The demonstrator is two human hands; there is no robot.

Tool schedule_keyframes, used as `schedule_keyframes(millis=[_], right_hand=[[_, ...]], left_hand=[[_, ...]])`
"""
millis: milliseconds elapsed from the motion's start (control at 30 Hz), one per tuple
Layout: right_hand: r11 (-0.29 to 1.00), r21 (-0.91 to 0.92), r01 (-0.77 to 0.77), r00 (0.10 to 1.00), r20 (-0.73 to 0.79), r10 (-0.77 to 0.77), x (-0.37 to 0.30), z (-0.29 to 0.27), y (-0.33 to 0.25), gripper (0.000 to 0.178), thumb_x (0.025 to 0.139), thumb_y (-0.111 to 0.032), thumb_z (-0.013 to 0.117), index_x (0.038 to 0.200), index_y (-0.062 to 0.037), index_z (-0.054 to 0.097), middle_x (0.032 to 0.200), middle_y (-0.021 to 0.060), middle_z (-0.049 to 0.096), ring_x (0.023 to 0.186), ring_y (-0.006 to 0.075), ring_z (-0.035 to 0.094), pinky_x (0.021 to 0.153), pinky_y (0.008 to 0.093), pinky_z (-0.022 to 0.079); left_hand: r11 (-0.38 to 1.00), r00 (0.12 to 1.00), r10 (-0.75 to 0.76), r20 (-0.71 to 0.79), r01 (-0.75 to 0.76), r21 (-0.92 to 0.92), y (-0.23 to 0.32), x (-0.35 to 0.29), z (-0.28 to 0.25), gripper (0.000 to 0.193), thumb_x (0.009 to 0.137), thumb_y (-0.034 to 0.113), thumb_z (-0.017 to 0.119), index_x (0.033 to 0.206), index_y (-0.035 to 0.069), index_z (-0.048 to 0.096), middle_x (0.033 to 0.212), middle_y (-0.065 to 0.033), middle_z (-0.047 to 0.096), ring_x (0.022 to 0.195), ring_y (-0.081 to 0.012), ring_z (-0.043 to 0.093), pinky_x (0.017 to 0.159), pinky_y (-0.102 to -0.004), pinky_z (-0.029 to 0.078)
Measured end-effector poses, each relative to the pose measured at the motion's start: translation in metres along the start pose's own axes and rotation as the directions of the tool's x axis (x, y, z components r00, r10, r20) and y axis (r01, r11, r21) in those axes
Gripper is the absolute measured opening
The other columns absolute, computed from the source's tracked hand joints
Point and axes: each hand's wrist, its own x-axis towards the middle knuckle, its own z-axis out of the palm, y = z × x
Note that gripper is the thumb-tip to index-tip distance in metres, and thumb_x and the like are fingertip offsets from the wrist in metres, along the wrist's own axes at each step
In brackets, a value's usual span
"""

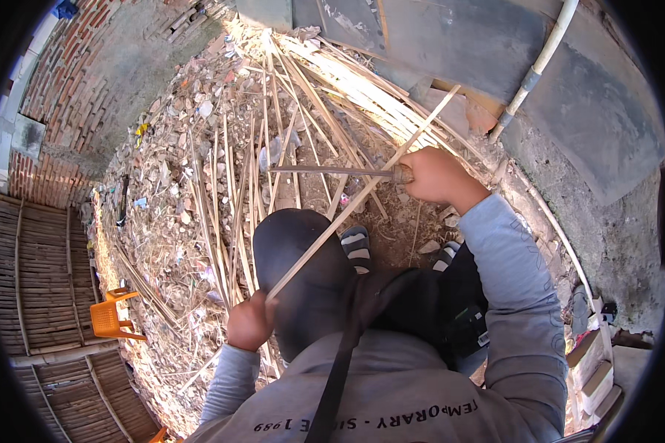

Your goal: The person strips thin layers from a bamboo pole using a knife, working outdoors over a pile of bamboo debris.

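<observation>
My left hand [249, 322] is closed round the lower end of a long, pale bamboo strip [325, 235]. The strip slants up and to the right across my dark-clad knee [295, 255], its far end reaching past my right hand. My right hand [437, 177] is wrapped round the handle of a long-bladed knife [325, 170]. Its thin dark blade points left and crosses the strip close to the handle. Whether the blade touches the strip, I cannot tell.
Many split bamboo strips [225, 199] lie over ground littered with rubble. A brighter pile of strips [369, 92] runs along the grey wall ahead. A pipe [536, 70] stands at the right, an orange plastic chair [111, 317] at the left, by a bamboo-slat panel [44, 273].
</observation>
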Motion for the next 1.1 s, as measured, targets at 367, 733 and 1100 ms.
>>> schedule_keyframes(millis=[367,733,1100], right_hand=[[0.994,-0.086,0.073,0.997,0.003,-0.073,-0.006,-0.003,-0.030,0.039,0.072,-0.017,0.070,0.111,-0.0093,0.074,0.091,0.0241,0.071,0.087,0.0420,0.069,0.081,0.0482,0.056],[0.997,-0.072,-0.021,0.997,-0.071,0.016,-0.007,-0.011,-0.009,0.026,0.074,-0.016,0.069,0.097,-0.0052,0.072,0.085,0.0204,0.071,0.081,0.0378,0.069,0.074,0.0451,0.055],[0.982,-0.158,0.100,0.991,-0.078,-0.113,-0.001,-0.013,-0.038,0.027,0.071,-0.016,0.072,0.095,-0.0025,0.070,0.088,0.0223,0.071,0.081,0.0379,0.069,0.076,0.0443,0.054]], left_hand=[[0.997,1.000,0.027,0.008,-0.026,-0.071,0.006,0.004,-0.011,0.028,0.099,0.032,0.062,0.092,0.005,0.058,0.066,-0.0211,0.064,0.060,-0.0423,0.066,0.054,-0.0519,0.052],[0.990,0.999,-0.019,0.042,0.025,-0.138,0.008,0.003,-0.013,0.028,0.101,0.032,0.057,0.101,0.004,0.062,0.074,-0.0240,0.066,0.070,-0.0461,0.066,0.063,-0.0554,0.052],[0.966,0.995,-0.099,-0.010,0.093,-0.241,0.012,-0.001,-0.007,0.027,0.102,0.029,0.055,0.102,0.004,0.063,0.079,-0.0255,0.066,0.074,-0.0481,0.065,0.065,-0.0552,0.051]])
